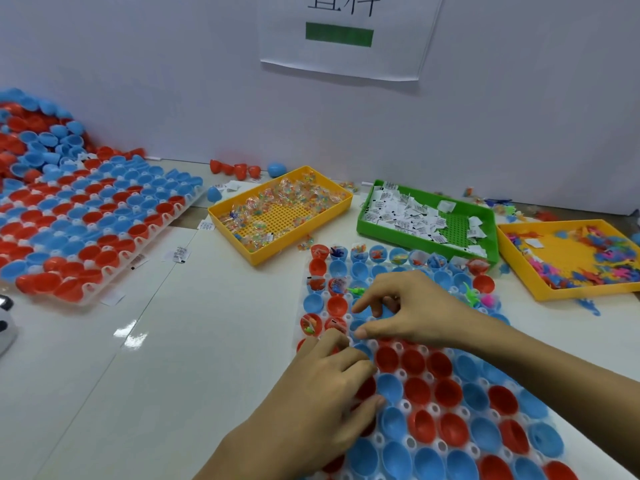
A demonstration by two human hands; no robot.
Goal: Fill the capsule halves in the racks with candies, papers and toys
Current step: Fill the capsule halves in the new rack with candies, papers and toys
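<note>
A white rack [427,379] of red and blue capsule halves lies in front of me. Its far rows hold candies, papers and small toys; the near rows look empty. My left hand [332,382] hovers over the rack's left edge with fingers curled, and whether it holds anything is hidden. My right hand [408,311] reaches over the rack's middle, thumb and fingers bent toward a blue half. A yellow candy tray [221,211], a green paper tray [363,223] and a yellow toy tray [519,268] stand behind the rack.
A second rack [93,216] of capsule halves lies at the left, with a heap of loose halves [38,136] behind it. Stray halves, paper slips and toys lie scattered along the white wall. A paper sign [343,36] hangs above.
</note>
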